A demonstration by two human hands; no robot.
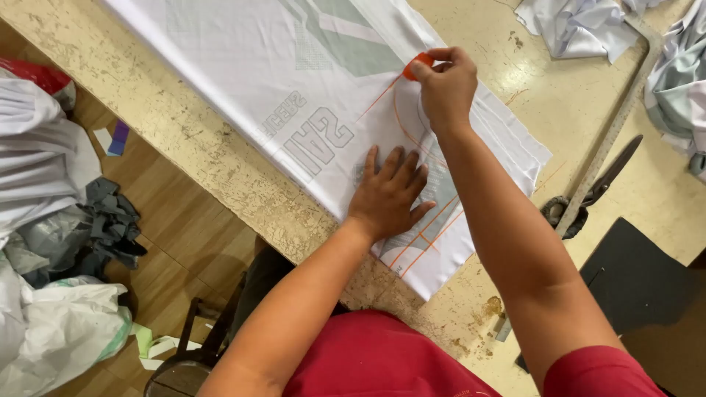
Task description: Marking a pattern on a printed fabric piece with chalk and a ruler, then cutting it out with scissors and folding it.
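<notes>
A white printed fabric panel (243,66) with grey lettering and orange drawn lines lies flat on a worn beige table (184,140). My left hand (387,192) presses flat on the fabric, fingers spread, near its lower end. My right hand (445,88) pinches a small orange piece of tailor's chalk (416,65) against the fabric, at the top of a curved orange line.
Large dark scissors (588,192) and a long metal ruler (614,125) lie on the table to the right, beside a black board (636,279). Crumpled white cloth (581,26) sits at the far right. Fabric heaps and bags (51,220) cover the wooden floor at left; a stool (187,360) stands below.
</notes>
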